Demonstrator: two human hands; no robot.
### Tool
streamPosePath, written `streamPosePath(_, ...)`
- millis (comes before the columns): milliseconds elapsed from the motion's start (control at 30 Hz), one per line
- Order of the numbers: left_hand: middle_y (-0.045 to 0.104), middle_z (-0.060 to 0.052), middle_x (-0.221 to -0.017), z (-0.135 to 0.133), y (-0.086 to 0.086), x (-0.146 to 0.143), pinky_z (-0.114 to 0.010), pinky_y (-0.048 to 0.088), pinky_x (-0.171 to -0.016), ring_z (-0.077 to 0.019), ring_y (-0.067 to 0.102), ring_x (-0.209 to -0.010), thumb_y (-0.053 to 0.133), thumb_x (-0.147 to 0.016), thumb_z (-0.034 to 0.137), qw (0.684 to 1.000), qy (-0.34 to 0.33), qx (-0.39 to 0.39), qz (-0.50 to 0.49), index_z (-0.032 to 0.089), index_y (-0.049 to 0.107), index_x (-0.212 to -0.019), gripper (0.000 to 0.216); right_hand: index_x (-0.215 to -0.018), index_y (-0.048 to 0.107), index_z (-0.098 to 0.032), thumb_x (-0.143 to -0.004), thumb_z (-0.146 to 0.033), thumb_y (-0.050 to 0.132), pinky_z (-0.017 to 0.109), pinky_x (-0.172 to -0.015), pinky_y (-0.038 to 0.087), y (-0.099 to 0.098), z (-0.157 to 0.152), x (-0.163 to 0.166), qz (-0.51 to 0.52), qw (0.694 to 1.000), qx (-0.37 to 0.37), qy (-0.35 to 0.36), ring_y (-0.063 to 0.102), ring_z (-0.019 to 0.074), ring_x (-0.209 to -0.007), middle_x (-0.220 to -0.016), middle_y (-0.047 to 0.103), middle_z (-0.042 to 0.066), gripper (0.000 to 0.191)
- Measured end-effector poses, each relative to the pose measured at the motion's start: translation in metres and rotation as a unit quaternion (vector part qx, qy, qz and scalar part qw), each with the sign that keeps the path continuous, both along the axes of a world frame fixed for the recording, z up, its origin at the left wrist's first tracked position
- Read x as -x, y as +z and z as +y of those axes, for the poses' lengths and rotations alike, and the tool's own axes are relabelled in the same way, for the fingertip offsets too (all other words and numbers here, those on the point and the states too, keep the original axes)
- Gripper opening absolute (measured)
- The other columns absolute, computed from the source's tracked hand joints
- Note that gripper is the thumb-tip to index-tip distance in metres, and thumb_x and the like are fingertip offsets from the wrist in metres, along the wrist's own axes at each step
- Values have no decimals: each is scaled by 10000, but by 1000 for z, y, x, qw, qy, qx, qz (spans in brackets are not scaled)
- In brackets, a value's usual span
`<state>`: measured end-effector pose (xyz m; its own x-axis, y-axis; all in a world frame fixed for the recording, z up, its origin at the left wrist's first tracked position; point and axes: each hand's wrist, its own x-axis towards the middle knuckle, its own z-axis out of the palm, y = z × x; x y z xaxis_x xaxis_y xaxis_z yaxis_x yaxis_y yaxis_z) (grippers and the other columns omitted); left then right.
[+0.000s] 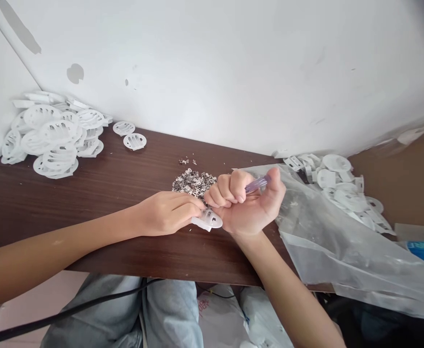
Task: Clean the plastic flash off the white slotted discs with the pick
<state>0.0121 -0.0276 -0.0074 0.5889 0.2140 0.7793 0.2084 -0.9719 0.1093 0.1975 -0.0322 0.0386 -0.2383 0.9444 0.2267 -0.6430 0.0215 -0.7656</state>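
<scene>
My left hand rests on the dark wooden table, its fingers pinched on a white round plastic part that lies flat there. My right hand is closed in a fist around a purple-handled screwdriver, whose tip points down at the white part. Just beyond both hands lies a small heap of tiny metal pieces.
A pile of white slotted plastic discs sits at the far left, with two loose ones beside it. At the right a clear plastic bag spreads under more white parts. A white wall backs the table. A black cable crosses my lap.
</scene>
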Motion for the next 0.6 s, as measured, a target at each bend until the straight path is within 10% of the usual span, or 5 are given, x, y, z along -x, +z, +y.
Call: streamPosePath(600,778,-29,-928,0,4,1,-217,602,-742,-140,752,-828,605,-988,161,995,-15,103,-2,206,682,-1026,97,-491,279,-240,-876,-812,499,259,-425,195,0,5,4,-10,1000,3,29,103,96,-444,-481,144,-75,724)
